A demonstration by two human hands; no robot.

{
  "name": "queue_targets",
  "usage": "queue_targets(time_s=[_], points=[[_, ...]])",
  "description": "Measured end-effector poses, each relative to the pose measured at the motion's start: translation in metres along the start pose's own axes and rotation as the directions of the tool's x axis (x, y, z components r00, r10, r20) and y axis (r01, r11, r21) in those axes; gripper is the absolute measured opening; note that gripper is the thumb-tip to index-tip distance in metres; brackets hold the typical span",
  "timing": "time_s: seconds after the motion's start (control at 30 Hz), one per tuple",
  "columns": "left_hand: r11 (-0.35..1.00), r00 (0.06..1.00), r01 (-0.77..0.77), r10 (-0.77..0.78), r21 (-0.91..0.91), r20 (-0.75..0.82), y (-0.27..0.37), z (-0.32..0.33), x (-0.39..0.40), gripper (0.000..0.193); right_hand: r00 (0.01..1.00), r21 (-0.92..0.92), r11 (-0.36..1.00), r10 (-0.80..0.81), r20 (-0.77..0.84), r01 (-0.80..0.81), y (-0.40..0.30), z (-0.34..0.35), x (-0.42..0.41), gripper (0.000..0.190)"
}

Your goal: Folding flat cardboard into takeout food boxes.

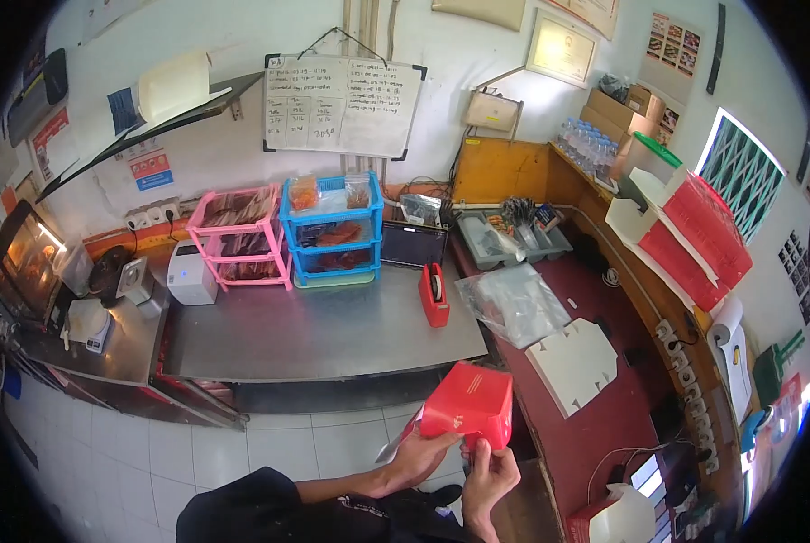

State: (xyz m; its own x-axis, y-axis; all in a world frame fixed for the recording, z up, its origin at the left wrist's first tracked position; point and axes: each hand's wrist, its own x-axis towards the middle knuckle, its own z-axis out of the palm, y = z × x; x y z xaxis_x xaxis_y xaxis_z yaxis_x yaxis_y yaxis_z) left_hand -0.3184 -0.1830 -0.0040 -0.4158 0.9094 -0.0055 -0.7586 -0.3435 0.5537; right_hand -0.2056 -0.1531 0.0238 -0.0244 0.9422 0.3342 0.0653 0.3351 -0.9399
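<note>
Both my hands hold a red cardboard box (469, 404), partly folded, in front of my body near the corner where the two tables meet. My left hand (424, 456) grips its lower left edge, with the thumb on the red face; a pale flap juts out on that side. At the lower right edge my right hand (490, 475) pinches a red flap between thumb and fingers. A stack of flat white cardboard blanks (575, 366) lies on the dark red table to the right. Clear plastic bags (513, 305) lie just beyond the stack.
On the steel table (310, 339) stand a red tape dispenser (435, 295), a blue tiered rack (332, 227), a pink tiered rack (239, 234) and a white label printer (192, 273). A grey tray (469, 237) holds packets. Red boxes (700, 237) are stacked at the right.
</note>
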Motion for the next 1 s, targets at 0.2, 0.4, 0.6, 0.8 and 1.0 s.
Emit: queue_targets(time_s=[0.2,0.4,0.6,0.8,1.0], points=[[0.981,0.988,0.149,-0.145,0.124,-0.042,-0.011,0.014,-0.007,0.042,0.890,0.433,0.779,0.419,0.179,-0.453,0.027,0.002,0.010,0.026],[0.900,0.998,0.034,-0.007,-0.434,0.063,0.013,0.022,0.001,0.050,0.932,0.557,0.752,0.338,0.133,-0.353,0.025,-0.002,0.027,0.019],[0.941,0.910,0.153,-0.254,-0.303,-0.328,0.010,0.017,0.010,0.033,0.999,-0.024,0.999,-0.036,-0.004,0.035,0.020,-0.001,0.027,0.020],[0.951,0.876,0.152,-0.255,-0.268,-0.409,-0.017,0.019,0.011,0.019,0.914,-0.314,0.862,-0.403,0.053,0.399,0.033,0.011,0.020,0.018],[0.839,0.805,0.450,-0.530,-0.306,-0.268,-0.049,0.040,0.043,0.021,0.941,-0.042,0.953,0.303,0.149,-0.300,0.040,-0.030,0.046,0.023]])
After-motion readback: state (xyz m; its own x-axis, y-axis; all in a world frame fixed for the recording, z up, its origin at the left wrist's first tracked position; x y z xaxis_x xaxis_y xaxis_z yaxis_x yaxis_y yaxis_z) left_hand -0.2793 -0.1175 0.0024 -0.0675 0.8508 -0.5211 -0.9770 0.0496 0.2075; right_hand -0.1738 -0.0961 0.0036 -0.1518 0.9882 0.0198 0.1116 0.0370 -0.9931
